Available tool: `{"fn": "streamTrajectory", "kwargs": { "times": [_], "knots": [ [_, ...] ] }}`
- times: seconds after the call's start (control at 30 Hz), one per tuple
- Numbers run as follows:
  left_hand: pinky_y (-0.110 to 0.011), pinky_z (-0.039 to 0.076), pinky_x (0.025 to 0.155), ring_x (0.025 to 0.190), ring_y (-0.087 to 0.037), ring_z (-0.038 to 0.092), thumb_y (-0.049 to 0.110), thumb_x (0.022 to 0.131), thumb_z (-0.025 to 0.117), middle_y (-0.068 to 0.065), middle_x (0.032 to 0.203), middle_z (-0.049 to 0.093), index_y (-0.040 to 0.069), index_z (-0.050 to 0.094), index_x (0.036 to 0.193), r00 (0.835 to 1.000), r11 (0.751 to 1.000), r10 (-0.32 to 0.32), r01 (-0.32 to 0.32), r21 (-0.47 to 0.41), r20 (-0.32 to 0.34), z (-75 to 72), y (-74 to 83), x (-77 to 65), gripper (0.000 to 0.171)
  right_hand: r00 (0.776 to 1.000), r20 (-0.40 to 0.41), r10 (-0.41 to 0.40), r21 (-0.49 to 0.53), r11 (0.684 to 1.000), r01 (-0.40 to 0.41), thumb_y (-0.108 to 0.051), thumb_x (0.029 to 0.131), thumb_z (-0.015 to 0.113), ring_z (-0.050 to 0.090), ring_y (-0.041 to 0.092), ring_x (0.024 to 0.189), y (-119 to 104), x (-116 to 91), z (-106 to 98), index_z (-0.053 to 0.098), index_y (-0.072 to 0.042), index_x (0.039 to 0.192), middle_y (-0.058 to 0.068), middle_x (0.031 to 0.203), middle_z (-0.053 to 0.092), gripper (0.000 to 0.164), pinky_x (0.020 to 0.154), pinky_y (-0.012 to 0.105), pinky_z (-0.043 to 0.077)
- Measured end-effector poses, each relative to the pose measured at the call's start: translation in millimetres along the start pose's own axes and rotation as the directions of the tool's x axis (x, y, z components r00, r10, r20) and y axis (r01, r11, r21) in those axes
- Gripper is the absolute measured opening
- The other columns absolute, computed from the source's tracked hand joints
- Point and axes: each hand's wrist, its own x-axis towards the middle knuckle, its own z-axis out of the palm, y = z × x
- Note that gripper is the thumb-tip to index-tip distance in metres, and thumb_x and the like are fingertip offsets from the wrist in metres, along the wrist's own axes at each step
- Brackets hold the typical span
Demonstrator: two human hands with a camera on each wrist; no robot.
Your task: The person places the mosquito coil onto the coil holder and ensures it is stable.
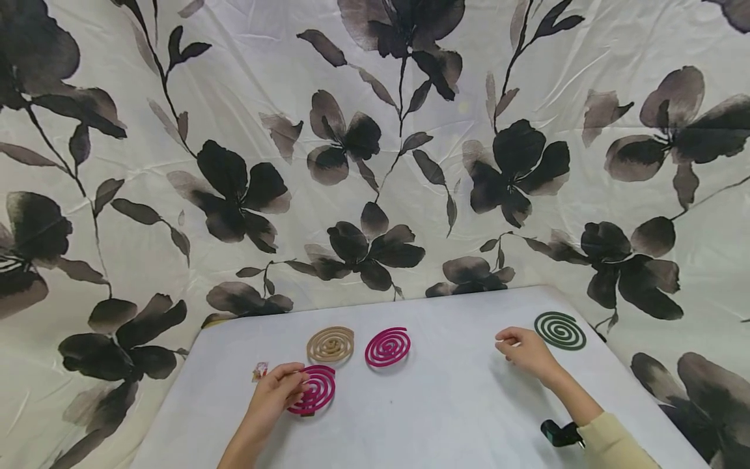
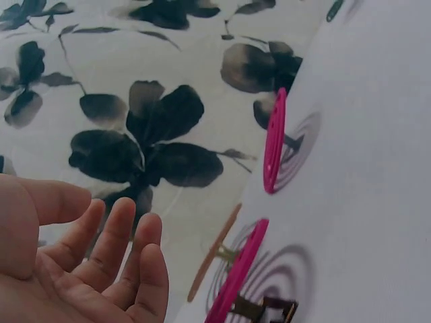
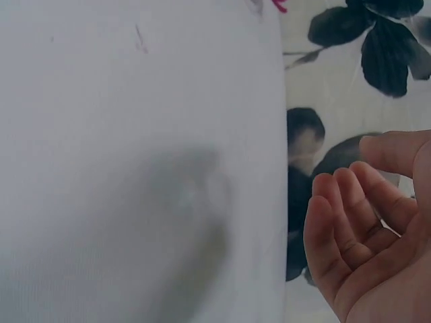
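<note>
Several spiral mosquito coils are set out on the white table (image 1: 445, 397). My left hand (image 1: 272, 394) is beside the nearer magenta coil (image 1: 321, 389) and overlaps its left side in the head view. In the left wrist view that hand's loosely bent fingers (image 2: 151, 269) hold nothing, and the coil is raised on a small metal stand (image 2: 249, 308). Behind it are a tan coil (image 1: 331, 344) and a second magenta coil (image 1: 388, 347). My right hand (image 1: 527, 352) hovers over the table, just left of a green coil (image 1: 560, 331), its fingers loosely curled around nothing.
A small black object (image 1: 559, 433) lies by my right sleeve (image 1: 615, 443), partly covered by it. Left of the coils is a small red and white packet (image 1: 260, 371). A flower-printed cloth (image 1: 363, 182) hangs behind the table.
</note>
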Motion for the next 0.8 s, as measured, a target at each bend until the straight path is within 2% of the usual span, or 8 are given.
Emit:
{"fn": "streamTrajectory", "kwargs": {
  "times": [0.23, 0.43, 0.6, 0.8],
  "knots": [
    [-0.036, 0.055, 0.082, 0.094, -0.03, 0.064, 0.01, 0.099, 0.055, -0.021, 0.107, 0.065, -0.006, 0.055, 0.122, 0.997, 0.999, 0.031, -0.029, -0.028, 0.073, 23.2, 5.3, 1.8, 0.028, 1.0, -0.013, 0.023, 0.017, 1.0, -0.022, -0.015, 0.092, 0.065, 0.061, 0.018, 0.072, 23.7, 8.3, -12.8, 0.064, 0.003, 0.11, 0.011, 0.094, 0.062, 0.025, 0.059, 0.029, 0.053],
    [-0.037, 0.054, 0.083, 0.095, -0.027, 0.063, 0.012, 0.099, 0.055, -0.012, 0.102, 0.066, -0.004, 0.055, 0.121, 0.991, 0.999, 0.05, -0.05, -0.006, 0.127, 41.8, 9.2, 3.9, 0.028, 0.999, -0.049, 0.015, 0.023, 1.0, -0.014, -0.016, 0.094, 0.062, 0.062, 0.02, 0.075, 39.1, 14.3, -24.6, 0.063, 0.004, 0.11, 0.015, 0.099, 0.062, 0.026, 0.06, 0.028, 0.053],
    [-0.035, 0.054, 0.084, 0.095, -0.027, 0.064, 0.016, 0.1, 0.056, -0.01, 0.101, 0.065, -0.005, 0.053, 0.123, 0.978, 0.998, 0.063, -0.058, -0.033, 0.198, 56.8, 7.6, 6.8, 0.032, 0.997, -0.061, 0.046, 0.058, 0.997, -0.043, -0.016, 0.095, 0.06, 0.061, 0.021, 0.074, 49.0, 15.0, -30.8, 0.061, 0.007, 0.111, 0.017, 0.096, 0.064, 0.028, 0.06, 0.03, 0.054],
    [-0.032, 0.055, 0.082, 0.092, -0.025, 0.066, 0.015, 0.1, 0.055, -0.007, 0.098, 0.066, -0.004, 0.054, 0.121, 0.962, 0.995, 0.082, -0.065, -0.07, 0.26, 72.1, 6.7, 11.5, 0.029, 0.994, -0.078, 0.079, 0.099, 0.993, -0.071, -0.015, 0.096, 0.059, 0.059, 0.018, 0.07, 56.9, 18.3, -40.2, 0.058, 0.011, 0.115, 0.019, 0.093, 0.063, 0.032, 0.057, 0.028, 0.053]
  ]
}}
